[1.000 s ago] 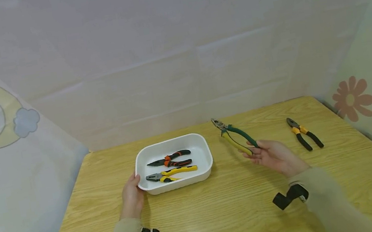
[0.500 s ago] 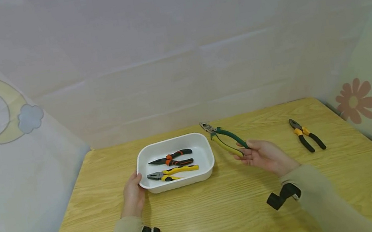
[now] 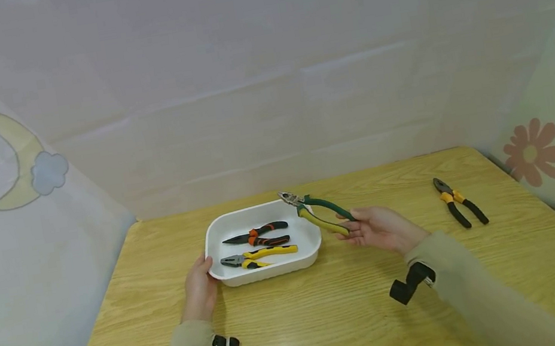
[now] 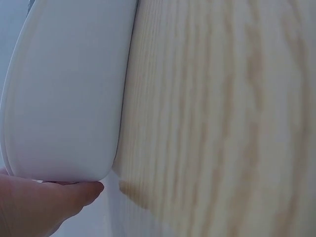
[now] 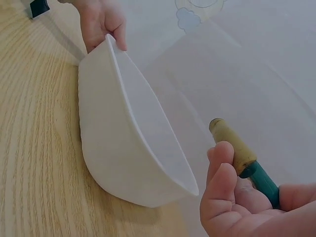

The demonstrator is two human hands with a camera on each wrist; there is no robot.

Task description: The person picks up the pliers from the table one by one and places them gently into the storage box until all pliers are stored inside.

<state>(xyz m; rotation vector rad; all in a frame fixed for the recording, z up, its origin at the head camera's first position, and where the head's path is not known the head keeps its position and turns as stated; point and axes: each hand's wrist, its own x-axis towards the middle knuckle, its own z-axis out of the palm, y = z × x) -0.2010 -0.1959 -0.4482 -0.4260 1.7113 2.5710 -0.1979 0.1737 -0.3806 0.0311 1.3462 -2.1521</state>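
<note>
My right hand (image 3: 381, 230) holds combination pliers (image 3: 326, 226) with green and yellow handles by the handle ends. Their metal head hangs over the right part of a white plastic tray (image 3: 271, 271), above its back rim. At the tray's left end my left hand (image 3: 200, 291) grips the wall, thumb over the rim; the right wrist view shows this left hand (image 5: 102, 22) too. Inside the tray lie long-nose pliers (image 3: 260, 237) with black and orange handles, and below them combination pliers (image 3: 263, 254) with yellow and black handles. The right wrist view hides the tray's contents.
Another pair of pliers (image 3: 459, 202), with orange and black handles, lies on the right side of the wooden table (image 3: 334, 321). Printed cloth walls (image 3: 267, 108) stand behind the table and on both sides. Each wrist carries a black camera mount.
My right hand has carried the green and yellow pliers leftward, from beside the tray to over its right part. The left hand keeps its grip; the view has shifted slightly.
</note>
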